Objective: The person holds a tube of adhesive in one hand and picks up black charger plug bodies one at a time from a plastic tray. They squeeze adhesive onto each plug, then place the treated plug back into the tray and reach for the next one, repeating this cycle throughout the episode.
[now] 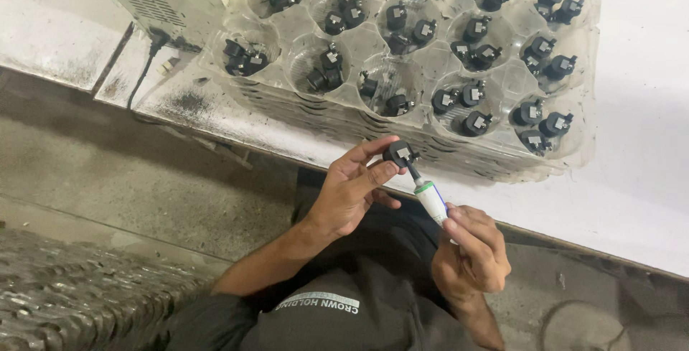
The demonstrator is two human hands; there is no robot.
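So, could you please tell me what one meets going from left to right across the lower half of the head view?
Stack of ridged clear trays → left hand → small black part → white tube with a green band → right hand.

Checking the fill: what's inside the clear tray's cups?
The clear tray holds small black parts, about two or three per cup. More trays seem stacked beneath; their contents can't be made out.

clear plastic tray stack (287,103), white table (646,143)
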